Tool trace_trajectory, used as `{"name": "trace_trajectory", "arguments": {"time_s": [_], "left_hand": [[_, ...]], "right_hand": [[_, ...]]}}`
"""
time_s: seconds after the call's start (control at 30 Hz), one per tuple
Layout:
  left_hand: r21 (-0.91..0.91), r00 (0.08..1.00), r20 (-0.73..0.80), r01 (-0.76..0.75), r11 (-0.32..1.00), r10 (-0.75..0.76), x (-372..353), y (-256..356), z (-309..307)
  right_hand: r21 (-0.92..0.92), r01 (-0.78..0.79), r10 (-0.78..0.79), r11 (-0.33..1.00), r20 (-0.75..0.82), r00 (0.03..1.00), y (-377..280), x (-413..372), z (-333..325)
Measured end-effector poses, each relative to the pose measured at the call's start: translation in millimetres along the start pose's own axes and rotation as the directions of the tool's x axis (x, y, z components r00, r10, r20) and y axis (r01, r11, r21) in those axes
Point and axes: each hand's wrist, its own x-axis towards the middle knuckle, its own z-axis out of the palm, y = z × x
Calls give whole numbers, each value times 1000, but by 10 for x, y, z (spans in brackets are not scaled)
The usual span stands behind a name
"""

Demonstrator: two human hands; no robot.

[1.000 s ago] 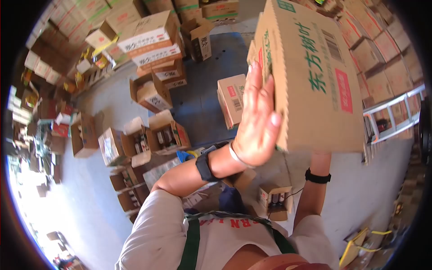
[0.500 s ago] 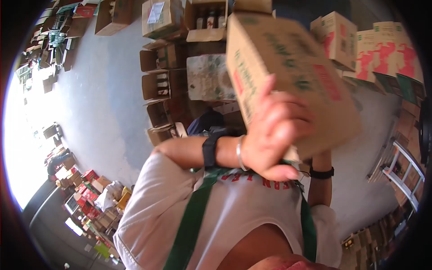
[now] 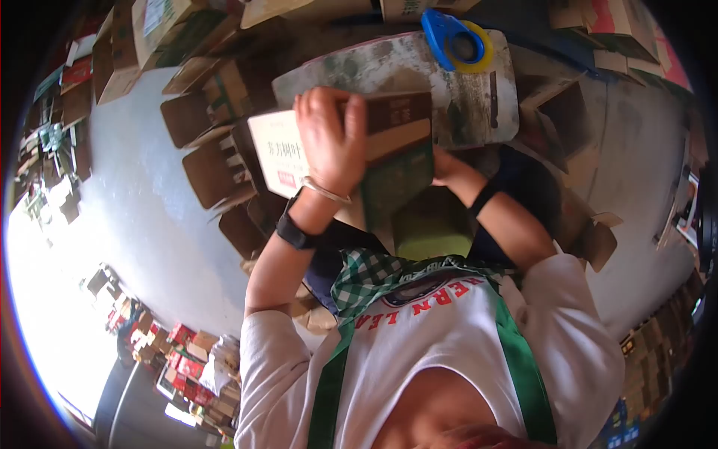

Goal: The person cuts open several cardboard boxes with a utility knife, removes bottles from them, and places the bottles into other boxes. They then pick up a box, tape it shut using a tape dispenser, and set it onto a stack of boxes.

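A cardboard box (image 3: 400,179) is held tilted in front of my torso, low over my lap. Its left end is white with dark Chinese characters and a small red label; the side facing me is brown, tan and green. My left hand (image 3: 329,138) grips the box's upper edge near that white end. At the opposite end my right hand (image 3: 449,168) has hold of the box, its fingertips partly hidden behind the corner. Just beyond lies a stained, whitish worktop (image 3: 479,112). On its far edge rests a blue tape dispenser (image 3: 441,37) with a yellow roll.
Open cartons (image 3: 209,176) line the left side of the worktop, some with bottles inside. Another open carton (image 3: 553,120) stands at its right. A green seat-like surface (image 3: 432,228) shows below the box. Stacked red boxes (image 3: 183,367) lie at lower left.
The held box has come down and left from chest height, and different printed sides show. My view has tilted downward, bringing the tape dispenser into sight. My right hand now shows at the box's end.
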Motion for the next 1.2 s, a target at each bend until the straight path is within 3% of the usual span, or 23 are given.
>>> {"name": "trace_trajectory", "arguments": {"time_s": [0.07, 0.1, 0.13, 0.17, 0.2, 0.23, 0.27, 0.33, 0.43, 0.5, 0.6, 0.63, 0.7, 0.77, 0.8, 0.87, 0.9, 0.97, 1.0, 1.03, 1.1, 1.13, 1.2], "left_hand": [[82, 993, 19, -119, 989, 118, -33, 11, 413], [137, 986, 72, -159, 978, 151, -84, 50, 565], [174, 976, 166, -171, 970, 142, -179, 77, 713], [216, 958, 250, -197, 956, 141, -212, 62, 856], [220, 958, 237, -212, 952, 159, -192, 13, 906], [157, 916, 330, -292, 943, 229, -210, -15, 940], [87, 860, 410, -369, 926, 304, -234, -32, 973], [225, 888, 342, -396, 890, 309, -261, -113, 810], [474, 948, 282, -269, 839, 145, -410, -552, 178], [494, 966, 254, -94, 864, -40, -648, -1032, -82], [489, 931, 292, 50, 871, -217, -1024, -849, -315], [490, 951, 281, -26, 871, -130, -1130, -815, -290], [472, 940, 282, 39, 881, -193, -1290, -640, -267], [463, 968, 228, -15, 886, -103, -1394, -624, -240], [511, 967, 244, -58, 858, -80, -1396, -602, -242], [501, 960, 265, -56, 864, -91, -1304, -645, -232], [498, 963, 254, -50, 866, -91, -1226, -753, -209], [520, 981, 189, -140, 843, 46, -1088, -1008, -169], [541, 984, 144, 8, 841, -102, -966, -1075, -12], [552, 964, 98, 153, 820, -247, -847, -1142, 165], [288, 939, 156, 253, 924, -306, -704, -1439, 339], [227, 916, 176, 319, 920, -361, -657, -1427, 368], [311, 959, 108, 218, 925, -262, -763, -1254, 355]], "right_hand": [[-427, -13, -40, 904, -116, 992, -460, -122, -399], [-973, -37, -23, 229, -43, 999, -830, -260, -483], [-780, 14, 40, -625, -15, 999, -1090, -318, -601], [-632, -188, -79, -752, -196, 977, -1250, -279, -826], [-730, -516, -371, -449, -373, 850, -1424, -376, -702], [-713, -700, -526, -31, -584, 619, -1521, -510, -565], [-717, -696, -536, -28, -577, 616, -1370, -478, -731], [-664, -748, -768, -3, -478, 426, -1059, -374, -1233], [-753, -657, -802, -36, -370, 468, -984, -329, -1253], [-802, -598, -724, -13, -405, 558, -854, -272, -1563], [-847, -526, -794, -82, -263, 548, -1032, -78, -1664], [-852, -515, -785, -92, -256, 565, -1058, -42, -1703], [-849, -523, -807, -81, -252, 535, -1099, 29, -1763], [-813, -455, -765, -362, -20, 643, -1216, 98, -1963], [-744, -356, -645, -565, 129, 753, -1412, 273, -2375], [-896, -304, -660, -322, -17, 751, -1676, 318, -2427], [-980, -199, -750, 22, -148, 645, -1797, 278, -2269], [-772, 185, -741, 607, -468, 481, -2028, 175, -1796], [-507, 400, -646, 764, -613, 455, -2148, 95, -1524], [-524, 330, -614, 785, -588, 526, -2236, -91, -1233], [-742, 233, -637, 628, -318, 702, -2293, -492, -586], [-749, 246, -654, 615, -310, 690, -2212, -634, -252], [-965, 162, -702, 207, -31, 712, -1901, -807, 390]]}}
